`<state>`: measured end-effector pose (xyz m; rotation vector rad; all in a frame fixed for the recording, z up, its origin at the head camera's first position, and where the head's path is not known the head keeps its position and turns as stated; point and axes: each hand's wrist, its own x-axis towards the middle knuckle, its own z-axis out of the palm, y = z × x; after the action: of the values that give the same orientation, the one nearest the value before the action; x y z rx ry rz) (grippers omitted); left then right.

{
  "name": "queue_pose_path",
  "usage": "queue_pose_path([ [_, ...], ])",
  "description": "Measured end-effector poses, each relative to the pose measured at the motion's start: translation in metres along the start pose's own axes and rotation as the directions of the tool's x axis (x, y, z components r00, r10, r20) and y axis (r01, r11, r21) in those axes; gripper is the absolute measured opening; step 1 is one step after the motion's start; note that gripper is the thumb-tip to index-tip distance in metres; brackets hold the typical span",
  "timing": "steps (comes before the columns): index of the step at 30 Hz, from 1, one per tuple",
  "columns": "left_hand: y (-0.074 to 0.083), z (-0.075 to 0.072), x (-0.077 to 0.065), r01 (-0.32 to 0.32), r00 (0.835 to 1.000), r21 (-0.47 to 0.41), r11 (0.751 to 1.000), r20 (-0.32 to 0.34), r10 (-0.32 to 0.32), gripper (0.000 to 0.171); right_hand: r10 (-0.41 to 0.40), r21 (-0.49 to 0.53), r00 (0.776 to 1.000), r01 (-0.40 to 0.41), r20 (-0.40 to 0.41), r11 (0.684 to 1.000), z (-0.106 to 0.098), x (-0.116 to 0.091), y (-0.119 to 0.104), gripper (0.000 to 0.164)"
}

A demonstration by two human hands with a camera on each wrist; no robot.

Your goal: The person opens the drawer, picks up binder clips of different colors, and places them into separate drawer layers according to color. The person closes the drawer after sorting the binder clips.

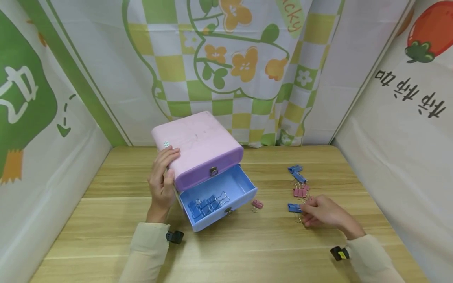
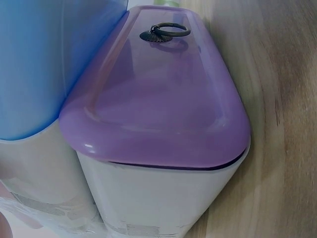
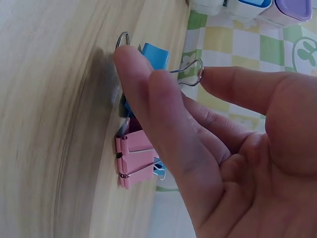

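My left hand (image 1: 162, 184) rests on the left side of a small drawer chest (image 1: 198, 141) with a pink top, its fingers lying over the top edge. Below its purple upper drawer (image 1: 228, 160), a blue drawer (image 1: 244, 181) stands pulled out, with several blue binder clips (image 1: 205, 206) inside. On the right, my right hand (image 1: 325, 212) pinches a blue binder clip (image 1: 294, 208) near its wire handles. In the right wrist view the thumb meets one wire loop (image 3: 199, 72). Just beyond lie pink binder clips (image 1: 300, 192) and blue ones (image 1: 299, 177).
A single pink binder clip (image 1: 257, 204) lies on the wooden table (image 1: 240, 251) by the drawer's right corner. Behind the chest hangs a checked curtain (image 1: 212, 90). Printed sheets stand along both sides. The left wrist view shows a purple drawer front (image 2: 163, 94) with a ring pull.
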<state>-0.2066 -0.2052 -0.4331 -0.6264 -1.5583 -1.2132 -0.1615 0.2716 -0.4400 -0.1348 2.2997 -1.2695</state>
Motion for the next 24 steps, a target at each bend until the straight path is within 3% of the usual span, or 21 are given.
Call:
queue_pose_path([
  [9,0.0,0.0,0.0,0.003,1.0,-0.001,1.0,0.004,-0.003,0.043,-0.006,-0.05,1.0,0.006,0.0,0.999,0.002,0.006,-0.003,0.031],
  [24,0.001,0.0,0.001,-0.006,1.0,-0.01,1.0,-0.002,0.006,0.043,-0.067,-0.016,0.991,0.069,0.12,0.997,0.0,0.009,-0.012,0.026],
])
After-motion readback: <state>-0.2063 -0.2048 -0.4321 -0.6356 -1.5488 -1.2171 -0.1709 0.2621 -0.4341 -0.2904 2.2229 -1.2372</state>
